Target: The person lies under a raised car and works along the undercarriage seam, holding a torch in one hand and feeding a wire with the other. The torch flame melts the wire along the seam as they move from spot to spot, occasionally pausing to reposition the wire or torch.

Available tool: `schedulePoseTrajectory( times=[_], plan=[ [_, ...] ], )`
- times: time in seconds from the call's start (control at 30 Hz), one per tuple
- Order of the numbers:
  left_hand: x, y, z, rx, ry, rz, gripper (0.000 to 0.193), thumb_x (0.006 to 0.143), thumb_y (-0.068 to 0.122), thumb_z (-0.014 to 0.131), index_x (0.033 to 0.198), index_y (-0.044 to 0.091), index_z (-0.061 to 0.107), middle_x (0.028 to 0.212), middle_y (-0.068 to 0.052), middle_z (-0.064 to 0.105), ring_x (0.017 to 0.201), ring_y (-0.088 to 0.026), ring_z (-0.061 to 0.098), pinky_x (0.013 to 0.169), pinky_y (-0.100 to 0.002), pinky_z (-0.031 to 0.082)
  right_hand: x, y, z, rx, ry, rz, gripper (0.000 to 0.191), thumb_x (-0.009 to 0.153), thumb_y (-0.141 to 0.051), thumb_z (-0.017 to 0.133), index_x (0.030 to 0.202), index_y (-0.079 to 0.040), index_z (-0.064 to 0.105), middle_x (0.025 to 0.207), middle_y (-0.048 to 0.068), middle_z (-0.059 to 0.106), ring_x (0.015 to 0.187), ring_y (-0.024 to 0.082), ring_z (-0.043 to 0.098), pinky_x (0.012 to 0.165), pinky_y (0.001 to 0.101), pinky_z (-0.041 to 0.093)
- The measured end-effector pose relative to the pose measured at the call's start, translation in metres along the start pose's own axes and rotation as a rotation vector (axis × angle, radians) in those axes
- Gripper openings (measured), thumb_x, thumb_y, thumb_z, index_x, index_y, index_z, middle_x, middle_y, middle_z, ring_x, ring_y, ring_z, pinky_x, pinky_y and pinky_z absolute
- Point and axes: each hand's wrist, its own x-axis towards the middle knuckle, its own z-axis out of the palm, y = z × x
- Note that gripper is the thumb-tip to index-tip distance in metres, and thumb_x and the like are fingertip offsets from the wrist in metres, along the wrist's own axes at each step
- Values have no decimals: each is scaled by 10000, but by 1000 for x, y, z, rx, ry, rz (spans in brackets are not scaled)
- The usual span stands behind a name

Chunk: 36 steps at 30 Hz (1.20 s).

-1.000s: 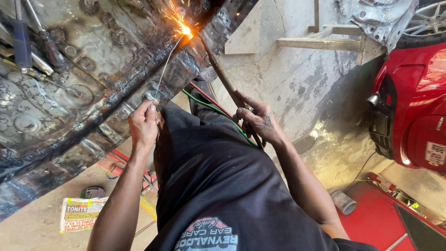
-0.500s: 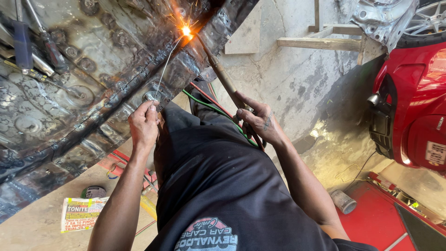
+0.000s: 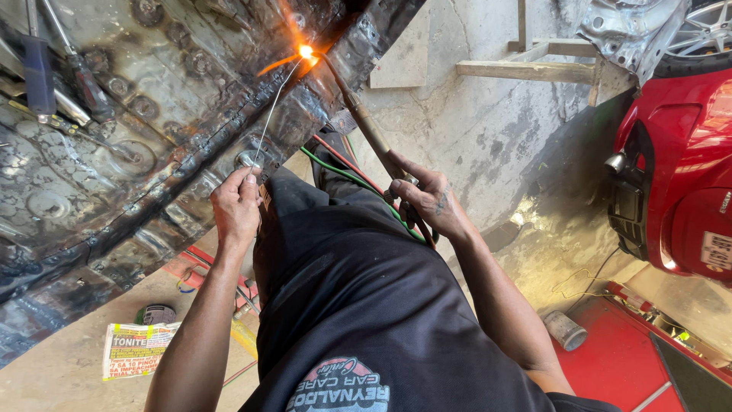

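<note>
both forearms reach up and away from a dark shirt (image 3: 366,305). the left hand (image 3: 236,206) is curled shut, pinching a thin filler wire (image 3: 271,114) that runs up from its fingertips to the flame (image 3: 306,52). the right hand (image 3: 428,202) is closed around the torch handle (image 3: 374,130), whose tip meets the same glowing spot on the scorched metal panel (image 3: 114,168) above the left hand. red and green hoses (image 3: 351,177) pass between the 2 hands. the right palm is hidden, and the torch tip is lost in glare. right of the right hand, a red car (image 3: 679,175) is cut off.
</note>
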Motion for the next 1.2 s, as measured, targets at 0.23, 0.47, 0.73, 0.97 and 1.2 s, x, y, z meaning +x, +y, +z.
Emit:
schedulePoseTrajectory(
  times=[0.23, 0.47, 0.73, 0.97, 1.2],
  plan=[
    [0, 0, 0, -2, 5, 32, 212, 1043, 78, 553, 1155, 11, 719, 859, 6, 657, 669, -53, 580, 609, -252, 559, 0, -3, 1, -8, 12, 19, 595, 970, -169, 636, 1545, -142, 488, 843, 22, 691, 566, 69, 578, 490, 261, 509],
    [2, 1, 2, -3, 7, 8, 201, 1051, 84, 560, 1144, 13, 724, 802, 5, 628, 645, -60, 567, 599, -255, 537, 1, -4, 0, -6, 4, 18, 599, 968, -167, 637, 1546, -141, 483, 847, 26, 699, 568, 68, 585, 495, 258, 511],
    [2, 2, 3, 15, 21, 14, 197, 1047, 81, 566, 1139, 12, 726, 758, 4, 613, 618, -63, 563, 578, -256, 522, 1, -3, -1, 24, -3, 17, 596, 968, -157, 636, 1544, -125, 488, 849, 25, 685, 563, 69, 585, 481, 257, 510],
    [2, 2, 2, 19, 10, 25, 195, 1051, 77, 563, 1138, 10, 725, 755, 2, 616, 619, -65, 561, 576, -257, 517, 1, -2, -3, 16, -11, 18, 594, 967, -154, 640, 1541, -125, 491, 850, 25, 681, 562, 69, 593, 481, 257, 519],
    [3, 2, 3, 3, 16, 29, 202, 1041, 73, 555, 1137, 7, 720, 825, 17, 645, 654, -52, 580, 592, -251, 558, 2, -2, -5, 34, -18, 22, 593, 975, -161, 634, 1549, -135, 485, 852, 22, 687, 565, 68, 586, 490, 255, 512]
  ],
)
